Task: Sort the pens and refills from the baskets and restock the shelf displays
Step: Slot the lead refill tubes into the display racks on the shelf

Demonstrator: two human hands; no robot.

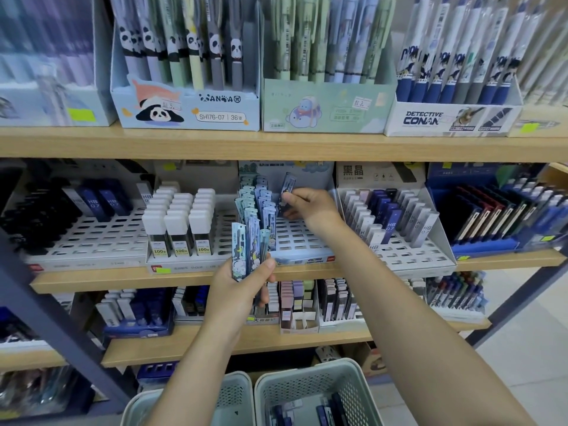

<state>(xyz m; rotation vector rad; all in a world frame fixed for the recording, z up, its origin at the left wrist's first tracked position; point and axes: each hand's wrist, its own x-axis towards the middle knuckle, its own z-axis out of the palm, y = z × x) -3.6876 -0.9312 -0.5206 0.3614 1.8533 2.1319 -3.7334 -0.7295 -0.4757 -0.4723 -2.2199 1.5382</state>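
**Refill cases going into the slotted tray**

Pale wooden shelves (276,142) on dark metal uprights carry rows of cardboard display boxes. On the top board stand a panda-printed box (187,109) of slim pastel pens and a white "Detective Conan" box (451,118) of blue-and-white pens in clear sleeves. Below, white plastic trays with grids of rectangular slots hold flat, narrow lead cases: tall clear ones with chunky white caps (181,222) at left, and dark blue and grey "HB 0.7" cases (396,219) at right.

The middle tray (301,238) has printed blue cases packed in its left columns; its right slots are bare. The right hand (310,207) pinches one dark blue refill case (287,192) between thumb and curled fingers, upright, over the back of that tray. The left hand (242,287) grips a fanned bunch of printed refill cases (249,250), thumb across their front, just before the tray's front edge.

Two pale perforated plastic baskets sit low down; the right basket (319,392) holds several dark blue cases, while the left basket (236,395) is largely hidden by the forearm.
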